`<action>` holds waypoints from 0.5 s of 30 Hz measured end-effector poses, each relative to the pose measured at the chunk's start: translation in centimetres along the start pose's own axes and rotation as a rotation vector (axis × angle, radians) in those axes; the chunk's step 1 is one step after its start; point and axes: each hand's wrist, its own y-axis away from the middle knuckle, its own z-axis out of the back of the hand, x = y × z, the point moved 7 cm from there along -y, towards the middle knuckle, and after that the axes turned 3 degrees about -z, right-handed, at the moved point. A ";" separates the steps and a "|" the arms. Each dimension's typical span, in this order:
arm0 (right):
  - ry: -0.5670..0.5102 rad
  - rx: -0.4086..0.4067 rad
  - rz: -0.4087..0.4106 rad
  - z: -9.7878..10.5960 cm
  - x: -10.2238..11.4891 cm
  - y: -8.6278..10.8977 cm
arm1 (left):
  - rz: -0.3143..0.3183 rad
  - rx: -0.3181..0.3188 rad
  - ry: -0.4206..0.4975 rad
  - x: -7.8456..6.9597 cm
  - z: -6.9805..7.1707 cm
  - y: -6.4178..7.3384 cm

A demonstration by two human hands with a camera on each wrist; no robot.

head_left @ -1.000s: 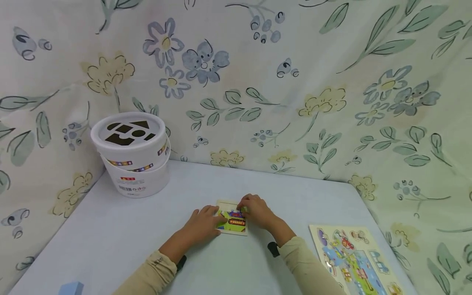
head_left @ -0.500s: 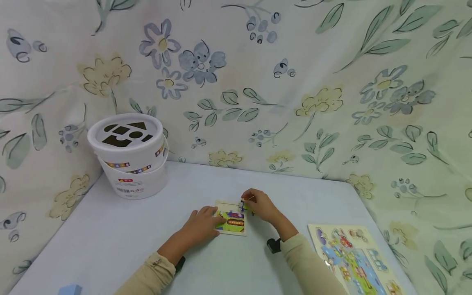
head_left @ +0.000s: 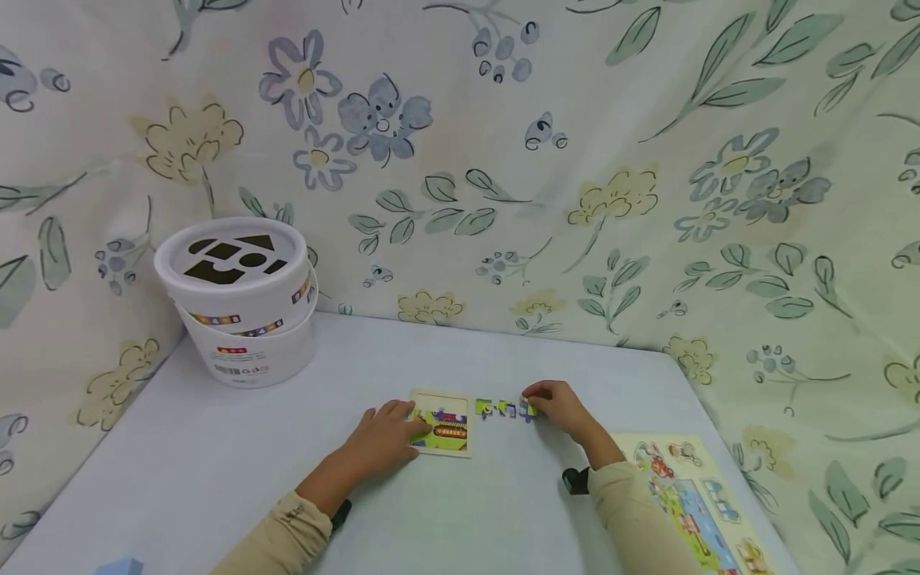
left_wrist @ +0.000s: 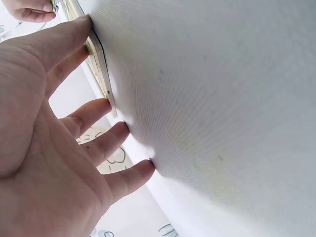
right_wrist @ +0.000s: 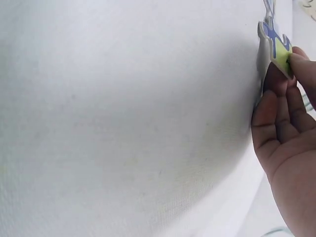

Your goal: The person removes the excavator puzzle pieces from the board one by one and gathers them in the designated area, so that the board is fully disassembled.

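Note:
A small wooden jigsaw board (head_left: 441, 398) lies on the table, its upper strip bare wood and its lower part filled with a colourful vehicle picture. My left hand (head_left: 384, 438) rests at its left side with fingers spread, one finger reaching over the picture. In the left wrist view the thumb touches the board's edge (left_wrist: 102, 74). To the right of the board, my right hand (head_left: 564, 407) pinches a green and purple puzzle piece (right_wrist: 279, 48) between thumb and fingers, close over the table. Two more puzzle pieces, a left one (head_left: 484, 408) and a right one (head_left: 506, 408), lie between board and hand.
A white lidded bucket (head_left: 237, 319) with shape cut-outs stands at the back left. A larger picture puzzle board (head_left: 690, 511) lies at the right, partly under the right sleeve (head_left: 632, 511). A blue block (head_left: 120, 567) sits at the front left. Floral cloth hangs behind the table.
My right hand has moved from the board's upper right corner to the right, holding a puzzle piece. Two pieces now show beside the board. The left hand has stayed on the board.

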 end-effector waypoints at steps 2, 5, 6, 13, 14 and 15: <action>0.012 0.011 0.003 -0.3 0.1 -0.2 | 0.003 -0.003 0.003 0.3 0.0 0.2; 0.034 0.012 0.018 -0.5 0.6 -0.4 | 0.003 -0.013 -0.003 0.6 0.1 0.3; 0.045 0.013 0.028 -0.6 0.8 -0.4 | 0.003 -0.017 -0.005 0.6 0.2 0.3; 0.141 -0.047 0.064 -1.0 2.2 0.4 | -0.022 -0.021 -0.017 0.2 0.2 0.3; 0.154 -0.051 0.079 -1.4 2.9 0.7 | -0.025 -0.017 -0.017 0.2 0.1 0.3; 0.165 -0.042 0.105 -2.2 3.9 0.9 | -0.022 -0.011 -0.019 0.2 0.0 0.4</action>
